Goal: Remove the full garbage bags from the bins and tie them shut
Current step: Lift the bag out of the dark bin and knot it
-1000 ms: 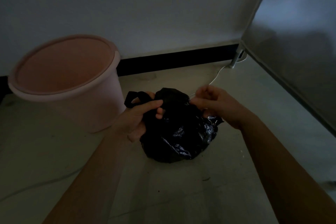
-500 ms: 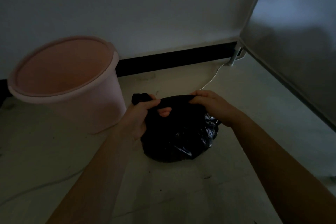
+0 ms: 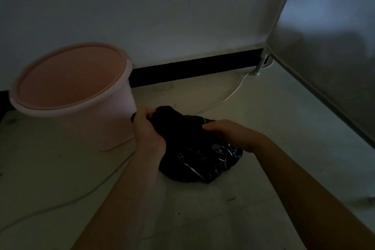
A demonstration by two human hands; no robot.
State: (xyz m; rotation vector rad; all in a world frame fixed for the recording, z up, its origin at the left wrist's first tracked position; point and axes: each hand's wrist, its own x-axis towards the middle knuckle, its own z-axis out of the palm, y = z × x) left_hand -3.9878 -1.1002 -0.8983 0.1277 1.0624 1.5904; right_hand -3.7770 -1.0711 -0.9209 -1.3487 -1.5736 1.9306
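- A pink bin [image 3: 113, 126] is standing upright on the floor [image 3: 203, 213], just to the left of the left grip, and its inside is showing no bag.
- A thin cable [image 3: 60, 206] is lying across the floor below and to the left of the left grip, well apart from it.
- The left grip [image 3: 148, 128] is closing around the bunched black plastic at the top left of the bag, with the fingers curling over it and a dark end sticking out past the knuckles toward the bin.
- The black garbage bag [image 3: 203, 160] is sitting on the floor outside the bin, between and under the two grips, with its crinkled body bulging out below them.
- The right grip [image 3: 229, 134] is lying on the bag's top right, with the fingers curling down into the plastic and holding it; the light is too dim to show the fingertips.
- A white cord [image 3: 233, 95] is running along the floor beyond the right grip toward a white pole foot [image 3: 259, 67] by the dark baseboard [image 3: 192, 69].
- A grey panel [image 3: 324, 71] is standing far to the right of the right grip.
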